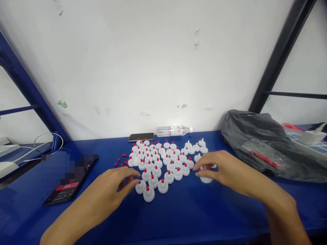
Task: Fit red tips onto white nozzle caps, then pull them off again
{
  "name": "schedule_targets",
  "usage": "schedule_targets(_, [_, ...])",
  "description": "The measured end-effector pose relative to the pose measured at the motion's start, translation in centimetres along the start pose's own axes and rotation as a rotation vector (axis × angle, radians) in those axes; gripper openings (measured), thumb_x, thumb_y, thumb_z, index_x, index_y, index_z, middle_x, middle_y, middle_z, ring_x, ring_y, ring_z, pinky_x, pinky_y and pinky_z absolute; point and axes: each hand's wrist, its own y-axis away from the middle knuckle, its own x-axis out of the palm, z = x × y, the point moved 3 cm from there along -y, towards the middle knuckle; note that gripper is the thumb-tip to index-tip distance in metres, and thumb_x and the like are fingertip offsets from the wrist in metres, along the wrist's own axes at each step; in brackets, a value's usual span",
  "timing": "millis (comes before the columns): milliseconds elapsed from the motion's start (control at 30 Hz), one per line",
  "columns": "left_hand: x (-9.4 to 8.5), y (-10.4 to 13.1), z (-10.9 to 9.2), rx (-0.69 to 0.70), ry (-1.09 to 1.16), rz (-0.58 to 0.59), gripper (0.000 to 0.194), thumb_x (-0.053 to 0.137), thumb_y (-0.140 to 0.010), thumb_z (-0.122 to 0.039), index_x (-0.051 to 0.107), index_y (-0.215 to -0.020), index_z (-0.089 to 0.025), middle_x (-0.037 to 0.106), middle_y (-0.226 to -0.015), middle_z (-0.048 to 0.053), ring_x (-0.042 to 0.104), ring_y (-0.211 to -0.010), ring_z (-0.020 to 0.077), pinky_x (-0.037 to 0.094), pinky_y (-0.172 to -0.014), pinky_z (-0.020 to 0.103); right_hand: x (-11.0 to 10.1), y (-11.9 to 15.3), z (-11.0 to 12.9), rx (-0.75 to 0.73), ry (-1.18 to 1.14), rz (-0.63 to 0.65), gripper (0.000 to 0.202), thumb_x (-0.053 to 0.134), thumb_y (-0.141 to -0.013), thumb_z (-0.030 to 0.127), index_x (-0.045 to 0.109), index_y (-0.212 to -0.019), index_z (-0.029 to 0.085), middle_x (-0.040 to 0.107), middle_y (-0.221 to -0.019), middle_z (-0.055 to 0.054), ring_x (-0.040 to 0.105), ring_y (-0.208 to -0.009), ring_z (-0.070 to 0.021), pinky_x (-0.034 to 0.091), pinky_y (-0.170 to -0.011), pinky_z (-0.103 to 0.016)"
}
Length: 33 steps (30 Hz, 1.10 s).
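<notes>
My left hand (pixel 116 185) is at the left front of a group of white, ridged bottle caps with red tips. Its thumb and index finger are slightly apart, right beside the red tip of one cap (pixel 140 188). Another red-tipped cap (pixel 149 194) stands just in front. My right hand (pixel 213 166) hovers over a white nozzle cap (pixel 205 180) without a red tip, thumb and index finger parted and partly hiding it. Several more untipped nozzle caps (pixel 203 149) stand behind that hand. Small loose red tips (pixel 119 159) lie left of the group.
Along the wall lie a dark phone (pixel 141 137) and a clear plastic bottle (pixel 170 131). A larger dark device (pixel 74 182) rests at left on the blue table (pixel 178 217). A black plastic bag (pixel 250 136) and a clear bag of red pieces (pixel 264 156) are at right.
</notes>
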Motion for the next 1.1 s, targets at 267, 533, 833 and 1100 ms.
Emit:
schedule_targets(267, [1.5,-0.6,-1.0,0.017,-0.015,0.085,0.024,0.052,-0.099,-0.036,0.073,-0.110,-0.032,0.076,-0.110,-0.002,0.069,-0.099,0.0208,0.047,-0.080,0.028,0.7,0.0,-1.0,0.037,0.012,0.008,0.020,0.064,-0.091,0.026,0.077,-0.106,0.029,0.079,-0.091,-0.001,0.073,-0.082,-0.0212,0.053,-0.074,-0.028])
schedule_targets(533, [0.8,-1.0,-0.3,-0.021,-0.131,-0.001,0.027,0.050,-0.095,-0.028,0.077,-0.099,-0.029,0.080,-0.100,0.002,0.073,-0.091,0.0239,0.048,-0.078,0.032,0.0,1.0,3.4,-0.142,0.054,-0.102,0.022,0.055,-0.101,0.032,0.075,-0.109,0.028,0.078,-0.103,-0.002,0.073,-0.087,-0.0206,0.057,-0.077,-0.031])
schedule_targets(833, [-0.6,2.0,-6.5,0.173,0.334,-0.281,0.022,0.063,-0.093,-0.045,0.080,-0.092,-0.031,0.076,-0.070,-0.004,0.064,-0.052,0.0130,0.048,-0.049,0.022,3.2,1.7,9.6,-0.419,0.052,-0.198,0.062,0.068,-0.096,0.043,0.042,-0.152,0.033,0.073,-0.123,-0.005,0.074,-0.095,-0.0207,0.057,-0.080,-0.032])
schedule_targets(1100, [2.0,1.8,-7.5,0.243,0.192,-0.313,0.021,0.051,-0.102,-0.037,0.071,-0.107,-0.032,0.078,-0.096,0.000,0.073,-0.075,0.0169,0.056,-0.068,0.023,3.6,1.5,10.1,-0.469,0.131,-0.244,0.051,0.064,-0.100,0.030,0.045,-0.147,0.031,0.077,-0.110,-0.001,0.074,-0.088,-0.0176,0.052,-0.071,-0.027])
